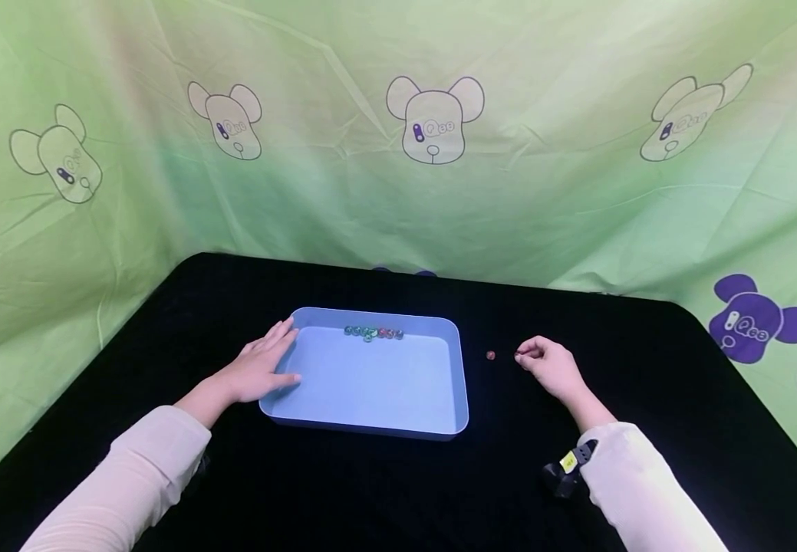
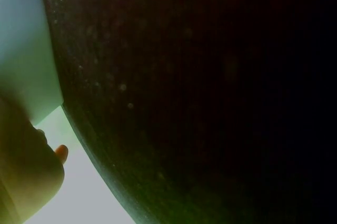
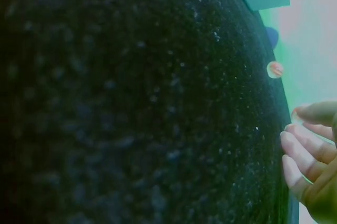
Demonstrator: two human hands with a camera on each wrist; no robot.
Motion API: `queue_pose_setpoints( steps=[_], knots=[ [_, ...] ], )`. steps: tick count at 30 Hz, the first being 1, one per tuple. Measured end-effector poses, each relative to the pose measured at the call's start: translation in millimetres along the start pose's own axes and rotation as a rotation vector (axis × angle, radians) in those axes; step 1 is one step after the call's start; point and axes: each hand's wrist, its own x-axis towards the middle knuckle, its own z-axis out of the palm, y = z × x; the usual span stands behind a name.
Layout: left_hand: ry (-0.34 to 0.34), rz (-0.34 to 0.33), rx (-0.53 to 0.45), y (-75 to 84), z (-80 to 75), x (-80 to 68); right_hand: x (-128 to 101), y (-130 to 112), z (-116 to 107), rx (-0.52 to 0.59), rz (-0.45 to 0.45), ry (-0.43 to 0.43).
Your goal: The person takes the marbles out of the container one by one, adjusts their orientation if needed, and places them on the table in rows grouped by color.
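A light blue tray lies on the black table, with several small marbles lined up against its far wall. My left hand rests flat on the tray's left rim with its fingers straight; the left wrist view shows only a thumb tip by the tray wall. A single red marble lies on the cloth just right of the tray. My right hand is a little to the right of it, fingers curled with the thumb close to them. I see nothing plainly held between them.
The black tabletop is walled on three sides by a green cloth printed with bear heads. A small black device with a yellow tag is strapped at my right wrist.
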Motion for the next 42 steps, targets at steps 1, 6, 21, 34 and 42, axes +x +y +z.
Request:
queue_pose_setpoints(
  steps=[1,6,21,34,42],
  knots=[
    [0.0,0.001,-0.002,0.3,0.0,0.1,0,1,0,-0.008,-0.002,0.003],
    [-0.003,0.003,0.003,0.6,0.9,0.4,1,2,1,-0.043,0.005,0.005],
    [0.002,0.009,-0.006,-0.5,0.9,-0.7,2,1,0,-0.071,0.015,-0.037],
    [-0.002,-0.003,0.006,-0.8,1.6,1.3,0,1,-4,-0.059,0.024,-0.039],
    [-0.002,0.003,0.006,-0.3,0.2,0.8,-6,-3,-9,-0.032,0.012,-0.025]
  ],
)
